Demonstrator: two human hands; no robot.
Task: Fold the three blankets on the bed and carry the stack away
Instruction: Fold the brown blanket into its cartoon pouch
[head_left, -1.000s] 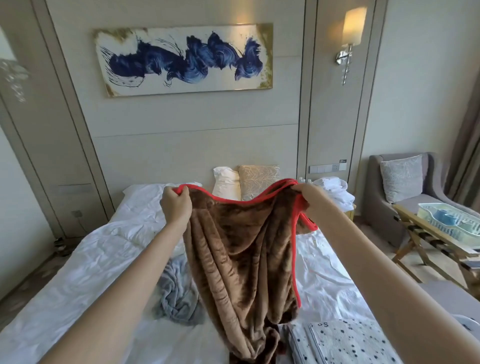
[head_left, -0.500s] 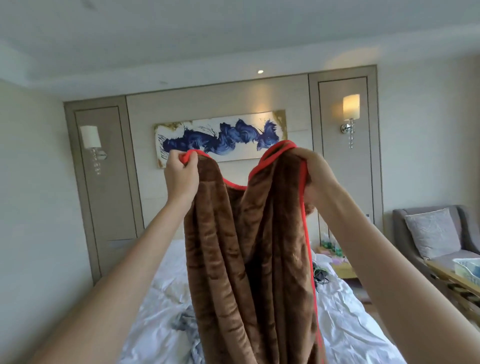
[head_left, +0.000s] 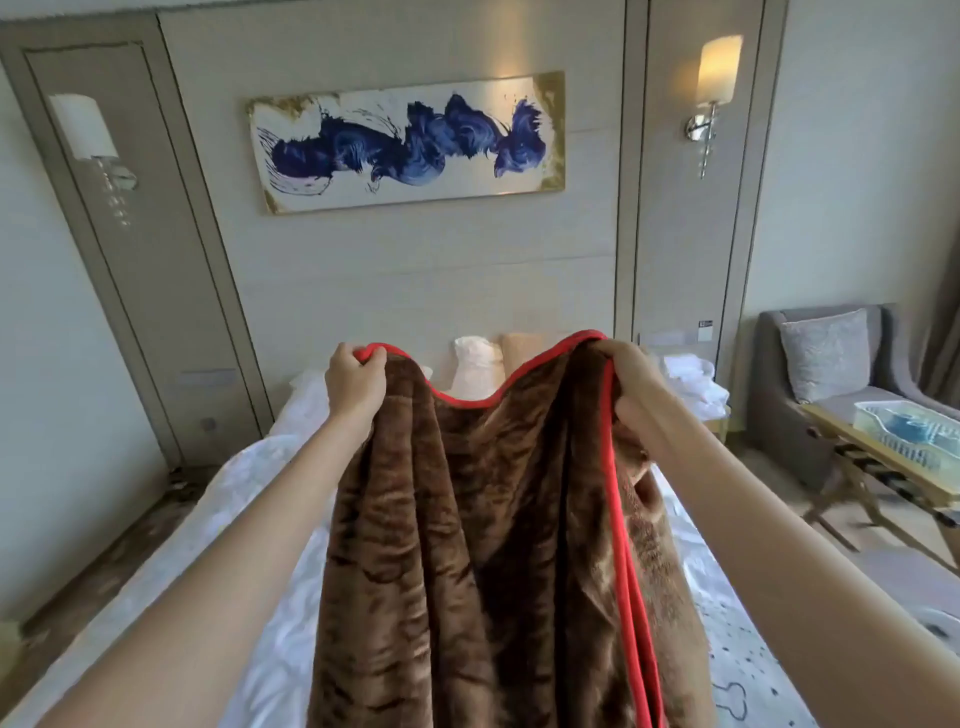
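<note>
A brown fleece blanket (head_left: 483, 545) with red trim hangs in front of me over the white bed (head_left: 249, 519). My left hand (head_left: 354, 382) grips its top left corner. My right hand (head_left: 631, 376) grips the top right corner, where the red edge runs down. The top edge sags between my hands. A white blanket with dark spots (head_left: 748, 670) lies on the bed at the lower right, partly hidden by my right arm. The grey blanket is hidden behind the brown one.
Pillows (head_left: 478, 364) stand at the headboard under a blue painting (head_left: 410, 143). A pile of white towels (head_left: 693, 382) lies right of the bed. A grey armchair (head_left: 821, 374) and a wooden rack holding a clear tray (head_left: 909, 431) stand at the right.
My hands had lifted the brown blanket high toward the painting; they have since come back down with it to pillow level. Both hands kept their grip on the corners.
</note>
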